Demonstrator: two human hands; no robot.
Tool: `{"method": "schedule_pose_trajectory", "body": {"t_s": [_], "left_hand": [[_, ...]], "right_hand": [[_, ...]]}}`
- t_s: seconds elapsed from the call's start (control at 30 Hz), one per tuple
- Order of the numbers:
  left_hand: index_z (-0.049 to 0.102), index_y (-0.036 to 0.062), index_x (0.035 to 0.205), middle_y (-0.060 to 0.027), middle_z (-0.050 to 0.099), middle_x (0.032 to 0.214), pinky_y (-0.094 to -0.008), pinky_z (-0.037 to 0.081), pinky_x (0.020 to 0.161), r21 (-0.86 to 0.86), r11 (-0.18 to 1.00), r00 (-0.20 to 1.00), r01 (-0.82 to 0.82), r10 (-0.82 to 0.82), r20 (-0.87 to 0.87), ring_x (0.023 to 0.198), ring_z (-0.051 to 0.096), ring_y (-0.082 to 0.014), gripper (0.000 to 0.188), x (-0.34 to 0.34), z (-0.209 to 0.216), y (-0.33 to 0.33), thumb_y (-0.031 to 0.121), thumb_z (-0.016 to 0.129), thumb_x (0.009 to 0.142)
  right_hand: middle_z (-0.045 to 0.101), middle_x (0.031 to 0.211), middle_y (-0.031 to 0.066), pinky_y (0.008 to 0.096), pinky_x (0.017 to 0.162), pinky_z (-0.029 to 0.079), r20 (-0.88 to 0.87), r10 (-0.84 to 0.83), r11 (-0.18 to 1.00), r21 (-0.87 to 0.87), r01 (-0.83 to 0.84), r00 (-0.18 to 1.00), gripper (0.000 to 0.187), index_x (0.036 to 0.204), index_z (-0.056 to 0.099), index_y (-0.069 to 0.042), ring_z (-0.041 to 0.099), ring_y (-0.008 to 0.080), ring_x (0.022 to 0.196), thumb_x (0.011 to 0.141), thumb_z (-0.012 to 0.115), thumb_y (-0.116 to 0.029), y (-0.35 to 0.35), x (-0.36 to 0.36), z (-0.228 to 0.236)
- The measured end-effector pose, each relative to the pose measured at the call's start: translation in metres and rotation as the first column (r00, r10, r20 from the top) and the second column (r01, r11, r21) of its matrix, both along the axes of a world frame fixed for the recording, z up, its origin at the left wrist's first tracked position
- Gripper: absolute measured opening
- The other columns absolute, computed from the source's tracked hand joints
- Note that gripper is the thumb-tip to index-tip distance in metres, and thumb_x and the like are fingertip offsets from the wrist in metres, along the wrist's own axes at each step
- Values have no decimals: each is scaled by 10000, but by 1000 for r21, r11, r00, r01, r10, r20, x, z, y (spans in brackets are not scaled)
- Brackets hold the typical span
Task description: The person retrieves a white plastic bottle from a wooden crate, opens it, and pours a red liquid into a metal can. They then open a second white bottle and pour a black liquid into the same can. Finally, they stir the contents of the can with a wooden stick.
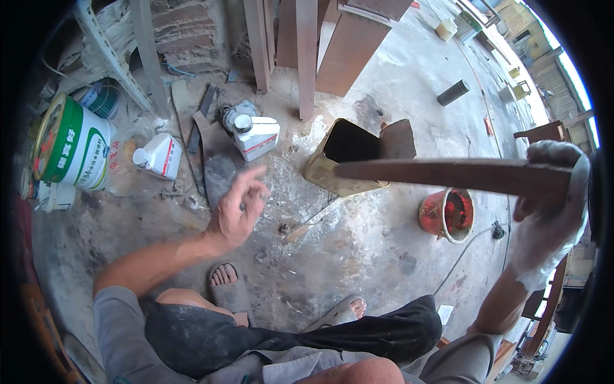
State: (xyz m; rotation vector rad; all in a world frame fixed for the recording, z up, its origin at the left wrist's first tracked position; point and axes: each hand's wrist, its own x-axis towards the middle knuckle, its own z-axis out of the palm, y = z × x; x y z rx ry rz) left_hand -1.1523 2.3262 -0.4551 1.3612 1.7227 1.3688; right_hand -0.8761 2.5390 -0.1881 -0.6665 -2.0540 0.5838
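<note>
My right hand (553,221), in a whitish glove, grips the wide end of a long, dark brown wooden piece (457,176). The piece narrows to the left, and its tip hangs over the edge of a square, open-topped metal can (336,179) with a dark inside. Bare and raised over the floor, my left hand (238,210) holds nothing; its fingers are partly bent and apart. Nearest to it, a white plastic bottle (259,142) with a capped neck stands just beyond. A red-stained bucket (437,214) sits below the wooden piece.
A second white bottle (163,159) and a green-and-white tub (80,150) are at the left. Upright wooden parts (307,57) rise at the back. A stick (310,223) lies before the can. A dark cylinder (453,93) lies at far right; a cable (457,259) crosses the stained floor.
</note>
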Motion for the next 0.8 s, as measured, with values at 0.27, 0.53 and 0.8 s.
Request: {"method": "schedule_pose_trajectory", "body": {"t_s": [0.27, 0.53, 0.8], "left_hand": [[520, 62, 1344, -123, 668, 945, -358, 534, 730, -195, 940, 958, 280, -261, 121, 812, 667, -236, 387, 85, -93, -47, 101, 558, 962], [549, 45, 1281, -166, 665, 934, -414, 533, 765, -220, 855, 874, 469, -414, 255, 867, 681, -339, 353, 113, -95, -67, 121, 558, 937], [544, 49, 1305, -159, 678, 990, -392, 534, 813, -233, 832, 858, 503, -449, 249, 924, 687, -304, 394, 111, -102, -69, 97, 594, 917]], "right_hand": [[738, 997, 98, 261, 659, 562, 205, 158, 891, -451, -50, 966, 298, 1166, 683, -44, 688, 131, 783, 1008, 625, -290, 17, -76, -85], [747, 988, 61, 313, 741, 546, 742, 273, 895, -429, 121, 612, 320, 1087, 724, -50, 671, 139, 813, 884, 743, -296, 36, -137, -148], [660, 694, 146, 373, 627, 528, 809, 243, 914, -376, 154, 535, 389, 950, 644, 18, 635, 246, 612, 931, 636, -371, 57, -142, -162]]}}
